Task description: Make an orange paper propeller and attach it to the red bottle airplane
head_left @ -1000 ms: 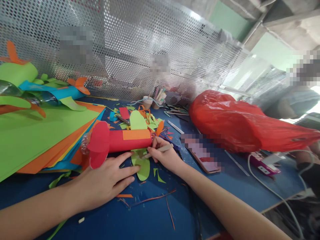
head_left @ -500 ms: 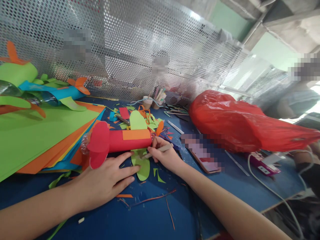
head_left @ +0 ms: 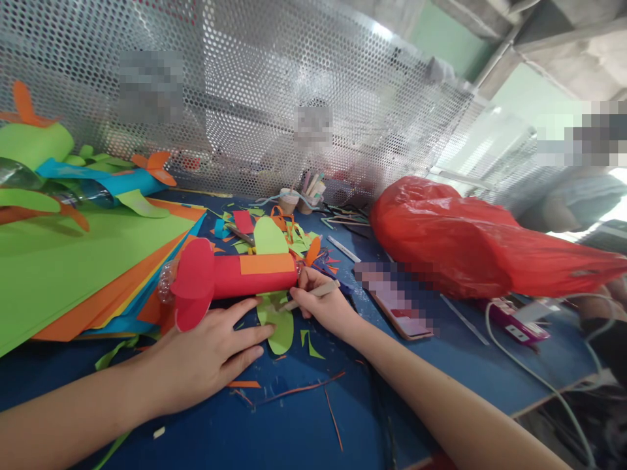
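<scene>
A toy plane of red paper (head_left: pixel 228 274) wrapped around a clear plastic bottle (head_left: pixel 166 282) lies on its side before me. It has an orange strip (head_left: pixel 267 264), one green wing (head_left: pixel 270 236) on the far side and another green wing (head_left: pixel 281 336) on the near side. My left hand (head_left: pixel 208 346) lies open beside the plane, fingers spread, with fingertips at the near wing's left edge. Pinched in my right hand (head_left: pixel 323 305) is a pale marker (head_left: pixel 325 288), its lower end pointing at that wing near the body. Whether the tip touches the paper I cannot tell.
Coloured paper sheets (head_left: pixel 98 261) and finished paper planes (head_left: pixel 140 186) lie at left. Paper scraps (head_left: pixel 294 235) surround the far wing. Cups of markers (head_left: pixel 309 196) stand behind. On the right are a phone (head_left: pixel 396 303), a red plastic bag (head_left: pixel 441 241) and a white cable (head_left: pixel 539 385).
My hands, the marker and the plane hold the same positions. Only the person in the right background has shifted slightly.
</scene>
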Action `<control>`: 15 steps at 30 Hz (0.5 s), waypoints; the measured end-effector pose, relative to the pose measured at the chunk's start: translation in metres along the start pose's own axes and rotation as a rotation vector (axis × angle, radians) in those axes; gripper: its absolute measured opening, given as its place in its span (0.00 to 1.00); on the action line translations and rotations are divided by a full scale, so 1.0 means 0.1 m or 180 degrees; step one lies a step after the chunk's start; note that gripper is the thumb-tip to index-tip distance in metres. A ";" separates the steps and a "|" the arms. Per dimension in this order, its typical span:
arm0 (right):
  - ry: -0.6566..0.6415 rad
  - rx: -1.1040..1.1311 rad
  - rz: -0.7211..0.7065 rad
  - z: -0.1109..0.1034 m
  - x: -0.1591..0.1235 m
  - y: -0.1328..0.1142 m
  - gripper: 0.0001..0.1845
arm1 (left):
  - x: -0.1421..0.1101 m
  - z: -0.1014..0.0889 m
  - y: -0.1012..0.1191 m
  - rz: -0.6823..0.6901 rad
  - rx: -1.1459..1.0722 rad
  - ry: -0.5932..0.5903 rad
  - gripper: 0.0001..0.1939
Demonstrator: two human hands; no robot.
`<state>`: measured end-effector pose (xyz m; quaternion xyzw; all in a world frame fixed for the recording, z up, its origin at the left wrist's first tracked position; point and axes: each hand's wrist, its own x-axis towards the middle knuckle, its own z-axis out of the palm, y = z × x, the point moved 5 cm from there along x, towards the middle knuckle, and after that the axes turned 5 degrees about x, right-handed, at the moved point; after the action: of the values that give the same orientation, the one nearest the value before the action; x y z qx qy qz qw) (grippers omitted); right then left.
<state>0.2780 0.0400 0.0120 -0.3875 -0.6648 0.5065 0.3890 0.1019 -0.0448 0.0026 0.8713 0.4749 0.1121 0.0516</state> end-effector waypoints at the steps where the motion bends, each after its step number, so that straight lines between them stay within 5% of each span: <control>1: -0.0010 -0.0003 -0.0004 0.00 0.00 0.00 0.12 | 0.00 0.00 0.00 0.0005 -0.0008 0.0012 0.20; 15: 0.0000 0.0022 -0.0019 0.00 -0.01 -0.03 0.11 | 0.00 -0.01 0.01 -0.0033 0.0057 -0.0071 0.20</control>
<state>0.2782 0.0390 0.0147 -0.3842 -0.6642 0.5077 0.3919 0.1021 -0.0450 0.0040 0.8705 0.4798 0.0978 0.0496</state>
